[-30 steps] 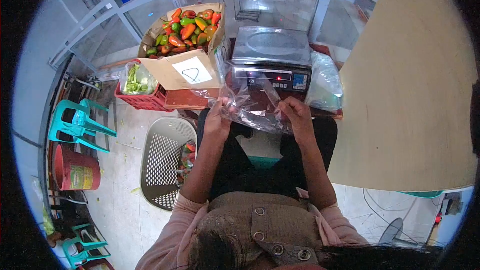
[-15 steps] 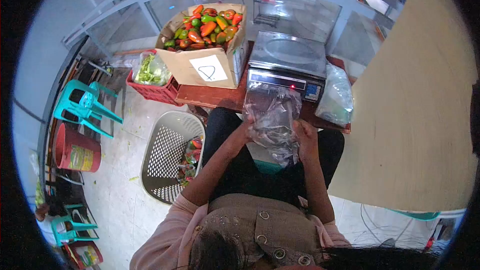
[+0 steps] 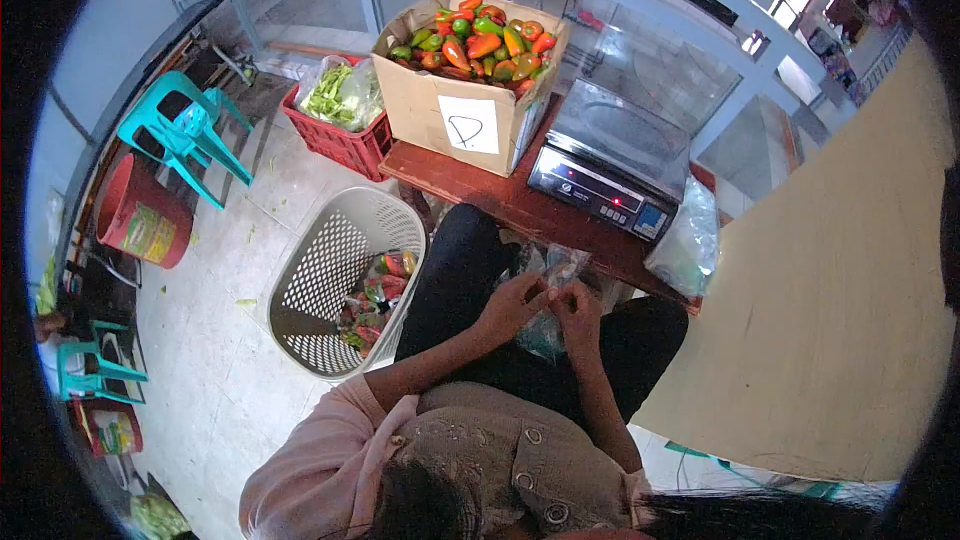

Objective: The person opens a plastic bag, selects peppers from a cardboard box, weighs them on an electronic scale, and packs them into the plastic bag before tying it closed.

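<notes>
Over my lap, my left hand (image 3: 513,308) and my right hand (image 3: 576,312) meet with their fingertips pinched on a clear plastic bag (image 3: 541,336). The bag hangs between my knees and partly shows above my fingers. Beyond it a digital scale (image 3: 600,188) rests on a red-brown bench (image 3: 470,194). An open cardboard box (image 3: 425,122) of red, orange and green peppers (image 3: 484,46) stands left of the scale. At the scale's right lies a bundle of clear plastic (image 3: 690,240).
A pale slatted basket (image 3: 300,292) with bagged peppers (image 3: 385,290) is on the floor at my left. Behind it are a red crate (image 3: 345,145) of greens, a teal stool (image 3: 175,125) and a red bucket (image 3: 145,215). A wooden panel (image 3: 810,320) rises at the right.
My hands have come together, gathering the bag that was spread between them. The view has turned, so the box and scale sit farther right and tilted.
</notes>
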The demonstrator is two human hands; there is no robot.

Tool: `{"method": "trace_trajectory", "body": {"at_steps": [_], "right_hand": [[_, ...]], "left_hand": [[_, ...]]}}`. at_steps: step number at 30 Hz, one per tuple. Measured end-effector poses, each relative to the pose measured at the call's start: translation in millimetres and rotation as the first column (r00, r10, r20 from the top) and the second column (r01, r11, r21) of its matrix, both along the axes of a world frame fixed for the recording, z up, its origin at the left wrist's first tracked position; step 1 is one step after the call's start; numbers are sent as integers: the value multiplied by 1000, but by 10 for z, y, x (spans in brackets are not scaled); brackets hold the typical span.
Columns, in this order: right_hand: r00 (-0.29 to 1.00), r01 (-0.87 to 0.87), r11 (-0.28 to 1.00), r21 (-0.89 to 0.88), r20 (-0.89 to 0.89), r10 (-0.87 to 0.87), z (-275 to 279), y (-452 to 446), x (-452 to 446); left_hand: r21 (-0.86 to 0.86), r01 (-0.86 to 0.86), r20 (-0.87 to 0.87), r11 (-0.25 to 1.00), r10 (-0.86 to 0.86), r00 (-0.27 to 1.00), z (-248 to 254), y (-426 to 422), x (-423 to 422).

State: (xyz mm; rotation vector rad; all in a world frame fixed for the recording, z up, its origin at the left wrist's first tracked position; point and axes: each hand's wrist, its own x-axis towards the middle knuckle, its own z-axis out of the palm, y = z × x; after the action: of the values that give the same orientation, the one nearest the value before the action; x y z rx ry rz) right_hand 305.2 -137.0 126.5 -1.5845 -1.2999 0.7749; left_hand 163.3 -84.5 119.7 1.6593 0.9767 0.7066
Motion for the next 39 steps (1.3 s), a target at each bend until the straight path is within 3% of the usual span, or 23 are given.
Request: {"method": "trace_trajectory", "body": {"at_steps": [2,4,7,10,14,17,20,22,25,28,29,31,32,34,35,38,39], "right_hand": [[999,37,999,6,-9,-37,24,-16,-3],[996,67,995,70,-61,-62,-105,-7,18],[989,72,996,-47,-123,-77,-157,-1,40],[993,25,994,109,-115,-12,-102,21,-65],[990,2,999,-34,-140,-7,-141,-28,22],[989,-2,1000,-25,-146,-2,10,-48,-5],[954,39,998,-45,-296,-51,8,-48,-5],[903,86,991,-99,-413,-120,-69,-60,20],[763,103,994,-46,-637,-108,77,-28,29],[683,191,981,-25,-714,-151,-6,-38,101],[581,175,981,-84,-795,-172,-38,-18,127],[344,136,973,-187,-912,-224,-99,59,184],[330,86,987,-139,-931,-159,-144,72,227],[293,-7,1000,-30,-956,-27,-172,131,305],[285,79,993,-90,-952,-109,-173,173,297],[488,125,991,-42,-867,-99,29,221,251],[610,118,993,-5,-789,-76,59,259,260]], "left_hand": [[94,-157,113,983,146,983,116,-62,-15],[69,-122,82,990,117,990,125,-1,-69],[48,-6,90,999,2,996,2,-16,-67],[18,68,101,998,-70,992,-78,-74,-26],[-51,103,128,993,-96,987,-79,-93,-52],[20,92,189,996,-94,977,-80,-129,-13],[288,-18,116,957,-17,993,-150,-101,-13],[282,-41,62,958,25,998,-214,-77,-27],[197,-80,6,977,81,997,-247,-69,-117],[81,-43,-66,996,48,997,-258,-67,-185],[46,-16,-94,999,20,995,-270,-63,-194],[211,-58,-99,976,80,992,-475,-103,-155],[291,-70,-95,954,102,990,-588,-130,-114],[133,46,-207,990,-18,978,-476,-109,-140],[49,103,-259,993,-87,962,-426,-83,-159],[1,10,22,1000,-10,1000,-400,40,-156],[-32,-41,159,999,46,986,-360,81,-129]]}}
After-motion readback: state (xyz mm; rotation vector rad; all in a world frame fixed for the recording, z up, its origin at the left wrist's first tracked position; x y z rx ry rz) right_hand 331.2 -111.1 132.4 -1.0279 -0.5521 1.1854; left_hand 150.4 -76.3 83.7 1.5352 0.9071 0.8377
